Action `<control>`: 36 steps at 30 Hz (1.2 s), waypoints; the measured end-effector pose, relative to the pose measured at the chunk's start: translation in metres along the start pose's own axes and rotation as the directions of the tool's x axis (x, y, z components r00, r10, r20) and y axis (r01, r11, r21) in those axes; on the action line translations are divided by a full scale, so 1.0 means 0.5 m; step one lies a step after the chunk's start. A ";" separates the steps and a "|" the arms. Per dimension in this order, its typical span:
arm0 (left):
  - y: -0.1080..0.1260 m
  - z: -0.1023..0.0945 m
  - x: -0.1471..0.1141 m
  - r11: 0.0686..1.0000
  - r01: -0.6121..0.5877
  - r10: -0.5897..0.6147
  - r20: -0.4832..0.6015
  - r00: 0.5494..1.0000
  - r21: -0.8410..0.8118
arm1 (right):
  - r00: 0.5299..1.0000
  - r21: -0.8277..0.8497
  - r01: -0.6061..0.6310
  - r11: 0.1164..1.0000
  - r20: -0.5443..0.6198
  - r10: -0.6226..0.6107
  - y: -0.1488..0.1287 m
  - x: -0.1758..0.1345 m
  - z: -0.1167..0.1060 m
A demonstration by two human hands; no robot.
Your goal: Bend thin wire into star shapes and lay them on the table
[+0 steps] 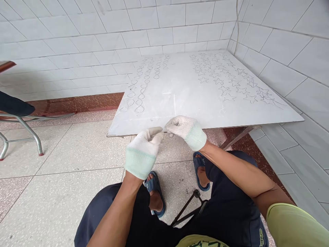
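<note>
Both hands wear white knit gloves with mint-green cuffs and meet at the near edge of a white board tabletop (190, 103). My left hand (144, 145) is closed, thumb and fingertips pinched together. My right hand (185, 129) pinches just to its right, fingertips almost touching the left ones. Whatever lies between the fingertips is too small to make out. Beyond them on the board are several star outlines (204, 80) at the right, like bent thin wire. Figure-eight loop shapes (140, 103) of similar thin line lie in columns at the left.
White tiled walls (180, 34) border the board behind and at the right. A metal-legged stool (31, 132) stands at the left, with a dark cloth-like shape above it. Below the board are my sandalled feet (155, 193) and a dark folding metal frame (189, 206).
</note>
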State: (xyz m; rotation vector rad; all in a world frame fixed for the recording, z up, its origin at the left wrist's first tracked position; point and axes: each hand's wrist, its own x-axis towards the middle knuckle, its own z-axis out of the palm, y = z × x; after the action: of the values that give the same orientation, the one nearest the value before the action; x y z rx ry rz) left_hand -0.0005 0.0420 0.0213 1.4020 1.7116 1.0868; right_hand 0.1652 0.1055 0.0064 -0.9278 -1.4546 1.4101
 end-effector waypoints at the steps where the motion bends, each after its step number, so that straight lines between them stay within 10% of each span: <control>1: -0.002 -0.003 0.003 0.999 0.037 -0.037 0.054 0.998 -0.001 | 1.000 -0.005 -0.013 1.000 0.007 0.013 0.001 0.000 0.000; 7: -0.033 -0.004 0.023 0.983 0.116 -0.068 0.304 0.950 -0.140 | 0.998 0.002 -0.044 0.999 0.056 0.043 0.023 0.008 0.002; 15: -0.019 -0.013 0.015 0.995 0.082 -0.078 0.065 0.995 -0.059 | 0.992 -0.024 -0.076 0.997 0.099 0.078 0.011 0.009 0.002; 36: -0.058 0.011 0.047 0.971 0.014 0.001 0.065 0.998 -0.237 | 0.964 -0.098 -0.240 0.966 0.095 0.249 -0.013 -0.010 0.016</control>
State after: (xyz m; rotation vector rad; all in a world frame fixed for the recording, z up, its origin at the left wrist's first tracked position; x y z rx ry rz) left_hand -0.0128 0.0639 -0.0072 1.2654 1.4841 1.1866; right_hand 0.1598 0.0977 0.0125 -1.1326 -1.5297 1.6081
